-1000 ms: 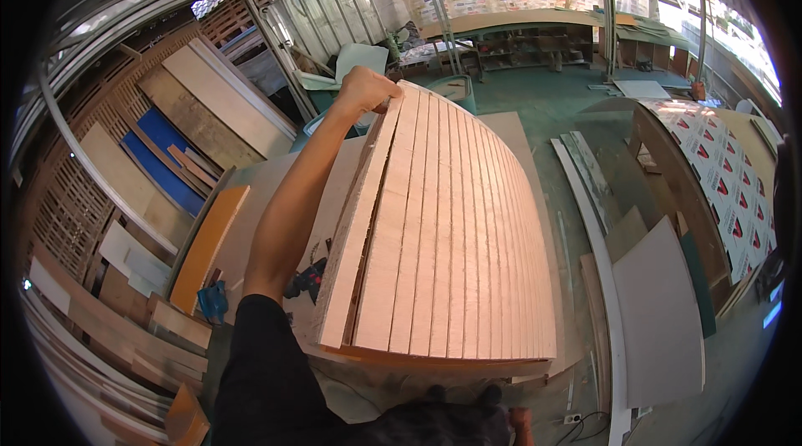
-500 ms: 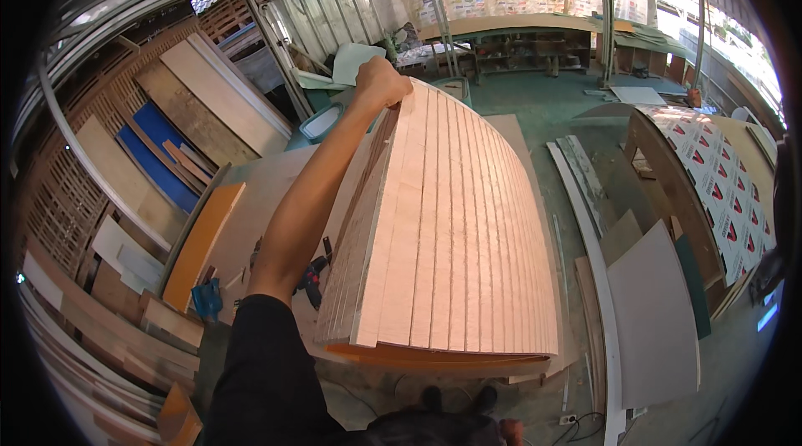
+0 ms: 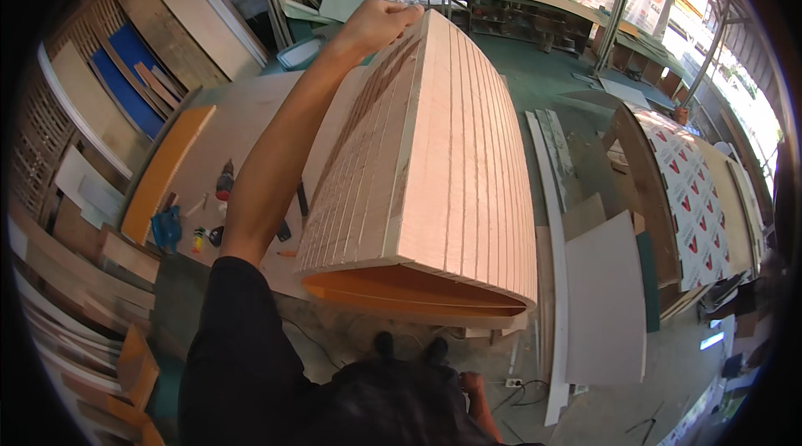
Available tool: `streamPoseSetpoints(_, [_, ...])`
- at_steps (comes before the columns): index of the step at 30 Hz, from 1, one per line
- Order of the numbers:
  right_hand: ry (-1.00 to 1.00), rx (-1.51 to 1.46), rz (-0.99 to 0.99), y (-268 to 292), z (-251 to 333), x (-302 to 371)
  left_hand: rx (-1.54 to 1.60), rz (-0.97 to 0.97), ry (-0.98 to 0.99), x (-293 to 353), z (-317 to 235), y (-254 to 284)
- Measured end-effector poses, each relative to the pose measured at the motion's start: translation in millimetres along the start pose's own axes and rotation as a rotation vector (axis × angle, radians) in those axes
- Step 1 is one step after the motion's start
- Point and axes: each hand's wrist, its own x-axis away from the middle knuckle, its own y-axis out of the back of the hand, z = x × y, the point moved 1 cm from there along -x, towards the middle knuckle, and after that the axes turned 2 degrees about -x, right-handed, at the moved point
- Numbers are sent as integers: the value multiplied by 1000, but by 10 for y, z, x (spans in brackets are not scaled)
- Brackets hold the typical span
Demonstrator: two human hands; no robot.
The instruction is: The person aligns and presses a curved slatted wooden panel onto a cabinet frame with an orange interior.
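Grooved wooden shell (image 3: 468, 162) has shifted in view: both sides and orange inside (image 3: 359, 285) of near end now show more fully. Dark gap seen along its ridge a second ago looks closed, so sides probably meet there now. Shell sits over pale board (image 3: 242, 112), before person. Left hand (image 3: 376, 28) at ridge's far tip, fingers bent; whether clamped, cannot tell. Right hand (image 3: 472, 382) low by body, away from shell; finger state unclear.

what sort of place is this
Most likely a woodworking shop: a big curved wooden piece with parallel grooves, what looks like a drill to its left, and wood boards leaning along the left side.
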Motion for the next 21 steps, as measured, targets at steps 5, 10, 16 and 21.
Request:
streamPoseSetpoints(5, [-547, -732, 8, 62, -207, 36, -15, 86, -343, 699, -293, -250])
streamPoseSetpoints(10, [-353, -442, 135, 128, -425, 18, 46, 167, -338, 940, -167, -311])
streamPoseSetpoints(16, [-441, -795, -11, 279, -143, -123, -81, 206, -356, 857, -291, -309])
streamPoseSetpoints(21, [-369, -624, -134, 256, 318, -162, -112, 158, -414, 818, -255, -363])
